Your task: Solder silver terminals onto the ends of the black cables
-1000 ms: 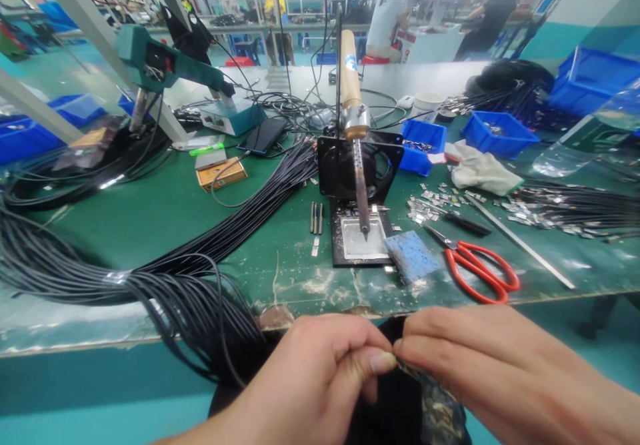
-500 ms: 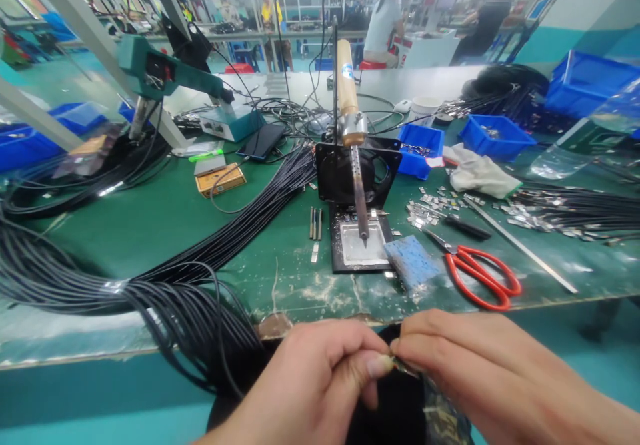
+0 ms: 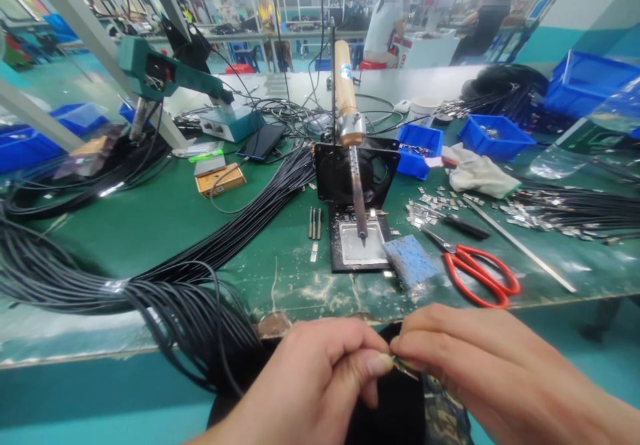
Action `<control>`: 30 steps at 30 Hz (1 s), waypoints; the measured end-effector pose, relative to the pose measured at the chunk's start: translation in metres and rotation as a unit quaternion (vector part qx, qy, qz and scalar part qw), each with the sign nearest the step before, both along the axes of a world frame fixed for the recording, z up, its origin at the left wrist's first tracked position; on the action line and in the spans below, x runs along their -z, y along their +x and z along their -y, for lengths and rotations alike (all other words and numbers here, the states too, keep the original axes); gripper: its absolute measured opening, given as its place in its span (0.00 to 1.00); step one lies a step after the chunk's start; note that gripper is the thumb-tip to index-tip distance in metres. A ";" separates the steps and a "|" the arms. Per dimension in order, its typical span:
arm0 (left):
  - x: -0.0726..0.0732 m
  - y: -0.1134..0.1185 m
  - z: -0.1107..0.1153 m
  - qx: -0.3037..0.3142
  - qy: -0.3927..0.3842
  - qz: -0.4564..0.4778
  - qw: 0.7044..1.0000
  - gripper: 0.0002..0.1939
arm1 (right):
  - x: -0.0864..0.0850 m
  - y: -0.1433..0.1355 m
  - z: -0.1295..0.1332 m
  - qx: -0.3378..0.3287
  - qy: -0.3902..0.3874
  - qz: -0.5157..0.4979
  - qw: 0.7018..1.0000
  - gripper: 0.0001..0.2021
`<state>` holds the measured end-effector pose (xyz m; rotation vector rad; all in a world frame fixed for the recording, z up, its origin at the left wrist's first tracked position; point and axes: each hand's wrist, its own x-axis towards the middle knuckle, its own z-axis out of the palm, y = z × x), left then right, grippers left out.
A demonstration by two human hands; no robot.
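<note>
Just off the table's front edge, my left hand (image 3: 325, 375) and my right hand (image 3: 480, 361) meet with their fingertips touching. Both are closed in a pinch on a small metallic piece (image 3: 405, 367), mostly covered by the fingers, so its exact kind cannot be made out. Beyond them a soldering iron (image 3: 351, 131) with a wooden handle hangs tip-down over a silvery tray (image 3: 357, 258) on a black base. A blue sponge (image 3: 411, 261) lies beside that tray. Left of my hands, a thick bundle of black cables (image 3: 235, 231) crosses the table and droops over its edge.
Red-handled scissors (image 3: 463, 281) and a metal strip (image 3: 523, 245) lie to the right. Behind them are scattered small metal connectors (image 3: 435, 205), a white glove (image 3: 480, 175) and blue bins (image 3: 495, 141). A black fan (image 3: 327, 181) stands behind the iron. Several people sit far back.
My right hand has shifted very slightly upward, and a little more of the small metallic piece shows. Both hands keep their pinch; the things on the table stay put.
</note>
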<state>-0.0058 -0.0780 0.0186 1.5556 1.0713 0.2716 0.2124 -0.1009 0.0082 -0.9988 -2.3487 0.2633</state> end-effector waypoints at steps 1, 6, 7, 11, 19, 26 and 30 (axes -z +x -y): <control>0.000 0.000 0.000 0.001 -0.001 0.000 1.000 0.14 | 0.001 0.000 -0.001 0.001 -0.002 0.004 1.000 0.19; 0.001 0.001 -0.001 0.013 -0.007 0.002 1.000 0.14 | 0.002 0.001 -0.001 -0.004 -0.004 0.028 1.000 0.24; 0.001 0.001 0.000 0.015 -0.007 0.000 1.000 0.14 | 0.002 0.002 0.000 -0.005 -0.003 0.029 1.000 0.26; 0.003 0.002 0.002 0.017 -0.007 -0.009 1.000 0.14 | -0.001 0.001 0.001 -0.019 -0.014 0.030 0.999 0.27; 0.002 0.001 0.001 0.013 -0.001 -0.006 1.000 0.14 | -0.004 0.001 -0.003 -0.029 0.023 0.034 0.999 0.21; 0.003 0.003 0.000 -0.005 -0.008 -0.002 1.000 0.14 | -0.002 0.003 -0.002 -0.027 0.049 0.031 0.998 0.29; 0.002 0.001 0.000 -0.036 -0.011 0.007 0.999 0.13 | 0.002 0.010 0.001 0.049 -0.009 -0.019 0.999 0.11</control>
